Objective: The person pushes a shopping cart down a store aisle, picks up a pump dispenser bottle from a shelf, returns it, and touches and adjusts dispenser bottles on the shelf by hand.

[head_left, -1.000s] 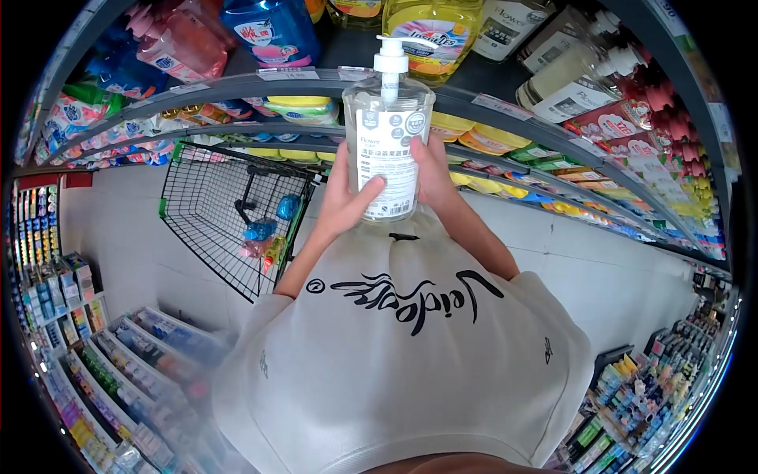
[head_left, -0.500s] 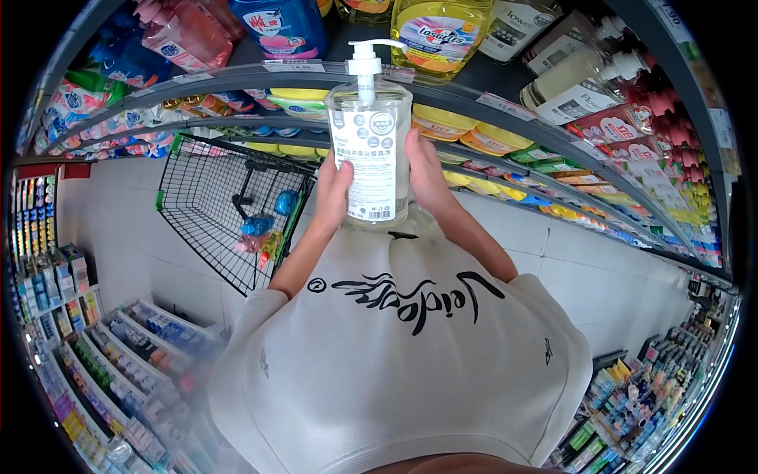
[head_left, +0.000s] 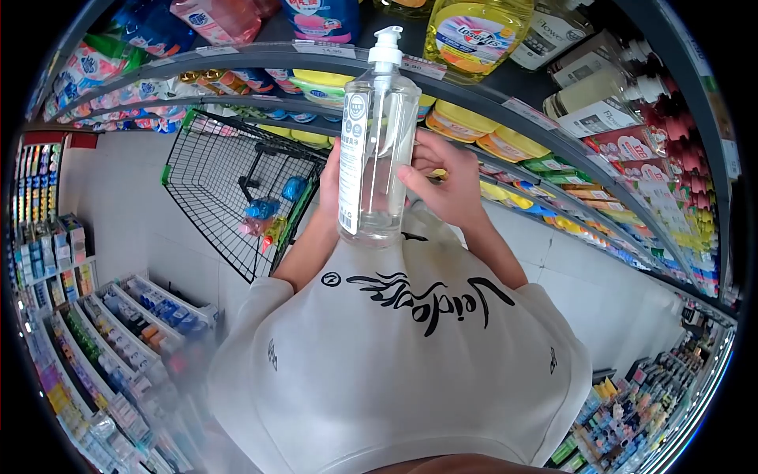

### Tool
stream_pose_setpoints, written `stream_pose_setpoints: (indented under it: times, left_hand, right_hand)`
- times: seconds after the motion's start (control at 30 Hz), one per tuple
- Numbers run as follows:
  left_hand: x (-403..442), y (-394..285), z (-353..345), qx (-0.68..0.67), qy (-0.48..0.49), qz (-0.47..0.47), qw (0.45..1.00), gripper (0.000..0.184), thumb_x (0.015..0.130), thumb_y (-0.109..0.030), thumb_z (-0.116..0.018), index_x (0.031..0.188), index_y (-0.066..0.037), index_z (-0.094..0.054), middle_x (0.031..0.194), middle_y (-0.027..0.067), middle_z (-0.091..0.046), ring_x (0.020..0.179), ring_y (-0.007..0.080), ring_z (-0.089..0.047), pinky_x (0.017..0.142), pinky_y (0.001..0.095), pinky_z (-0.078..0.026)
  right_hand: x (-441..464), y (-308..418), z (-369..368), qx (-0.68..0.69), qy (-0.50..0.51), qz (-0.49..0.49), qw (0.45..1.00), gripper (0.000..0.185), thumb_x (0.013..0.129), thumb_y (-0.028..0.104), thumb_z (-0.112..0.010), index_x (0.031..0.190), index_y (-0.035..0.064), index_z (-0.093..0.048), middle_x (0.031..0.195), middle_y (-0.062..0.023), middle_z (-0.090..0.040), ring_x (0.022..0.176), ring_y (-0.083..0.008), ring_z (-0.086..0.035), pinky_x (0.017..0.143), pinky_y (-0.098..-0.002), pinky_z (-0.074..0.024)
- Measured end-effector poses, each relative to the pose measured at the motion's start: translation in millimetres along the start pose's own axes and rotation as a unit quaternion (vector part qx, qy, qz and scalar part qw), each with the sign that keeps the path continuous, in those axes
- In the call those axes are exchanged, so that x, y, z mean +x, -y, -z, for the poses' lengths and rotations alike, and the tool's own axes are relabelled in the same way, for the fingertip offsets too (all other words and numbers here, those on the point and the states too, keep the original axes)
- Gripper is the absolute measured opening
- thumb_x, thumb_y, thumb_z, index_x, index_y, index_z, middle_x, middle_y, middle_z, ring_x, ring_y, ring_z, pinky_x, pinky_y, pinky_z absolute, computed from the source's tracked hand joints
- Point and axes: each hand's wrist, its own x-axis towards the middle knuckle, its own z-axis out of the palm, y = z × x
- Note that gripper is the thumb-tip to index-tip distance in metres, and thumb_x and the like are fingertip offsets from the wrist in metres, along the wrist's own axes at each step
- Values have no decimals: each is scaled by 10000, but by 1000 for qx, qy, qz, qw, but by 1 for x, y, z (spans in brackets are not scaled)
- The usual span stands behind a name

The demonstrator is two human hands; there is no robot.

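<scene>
A clear pump bottle [head_left: 380, 158] with a white pump head and a white printed label stands upright between my two hands, in front of the shelf. Its label faces left, and the clear side is toward me. My left hand [head_left: 328, 189] holds the bottle from the left, with most of its fingers hidden behind it. On the right side, my right hand [head_left: 448, 180] grips the bottle with the thumb on the front and the other fingers curled.
Shelves [head_left: 482, 95] with blue, pink and yellow bottles run across the top and right. A black wire shopping cart [head_left: 217, 182] holding a few small items stands at left. More display racks [head_left: 118, 340] are at lower left and lower right.
The bottle has turned so that its label now faces left instead of toward me. It has shifted slightly right, and my right hand's fingers have curled in at its side.
</scene>
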Motion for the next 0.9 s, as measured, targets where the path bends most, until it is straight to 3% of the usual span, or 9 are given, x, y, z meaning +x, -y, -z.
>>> stream_pose_setpoints:
  times: [0.07,0.2,0.23,0.47,0.6,0.63,0.73,0.77,0.9]
  left_hand:
    - [0,0,-3,-53,41,20,998,714,967,-614,-316,1444,-86,-382,1358,180,-509,1116,388,-573,771,608,-533]
    - [-3,0,-2,-75,88,46,992,769,944,-645,-275,1440,-66,-372,1312,210,-535,854,466,-644,671,558,-562]
    - [-5,-1,-3,-95,24,59,993,792,931,-659,-274,1432,-55,-376,1235,239,-573,747,497,-640,624,550,-561]
    - [-17,2,4,-92,8,93,991,760,929,-627,-331,1419,-48,-387,1110,302,-601,706,488,-634,554,537,-540]
    - [-17,4,-39,-6,15,38,999,682,947,-544,-399,1299,38,-451,1090,318,-557,558,373,-617,402,431,-497]
    - [-16,6,-37,11,25,45,999,660,952,-527,-407,1265,52,-465,1077,308,-554,529,353,-609,379,412,-486]
    - [-14,8,-43,-16,54,89,994,621,955,-508,-439,1160,75,-499,981,250,-555,448,301,-576,344,380,-473]
    - [-13,11,-36,-18,68,98,993,639,950,-521,-441,1166,78,-496,974,243,-552,449,301,-577,347,379,-475]
    - [-6,16,-33,-99,145,160,971,721,921,-584,-444,1162,93,-500,917,209,-543,523,346,-607,425,366,-508]
  right_hand:
    - [-1,-1,-2,-46,-14,51,998,518,798,155,-763,1237,-29,-561,899,-133,-733,677,-142,-711,600,-228,-538]
    - [0,11,-3,-84,-11,75,994,478,776,144,-775,1188,-13,-591,872,-127,-734,640,-120,-698,539,-224,-517]
    - [1,11,-3,-81,-14,83,993,461,773,141,-776,1171,-9,-599,859,-122,-735,613,-111,-686,526,-222,-511]
    - [10,0,-2,-39,-84,89,992,338,771,119,-763,1063,7,-633,729,-23,-666,533,-62,-533,476,-197,-397]
    - [28,-29,2,95,-52,81,991,480,807,92,-712,1247,21,-534,1014,-53,-642,899,-104,-580,744,-249,-442]
    - [32,-37,-1,199,-3,36,979,621,828,184,-719,1351,13,-432,1214,-85,-574,1089,-153,-544,895,-290,-425]
    - [30,-55,-3,400,117,-83,905,750,826,342,-743,1389,1,-385,1306,-106,-530,1186,-182,-516,988,-311,-396]
    - [28,-67,-1,379,182,-96,902,955,814,546,-702,1486,48,-242,1407,-222,-442,1283,-311,-486,1057,-449,-411]
    - [32,-95,-30,515,244,-59,820,1016,761,632,-701,1482,55,-278,1411,-305,-413,1288,-412,-466,1069,-507,-385]
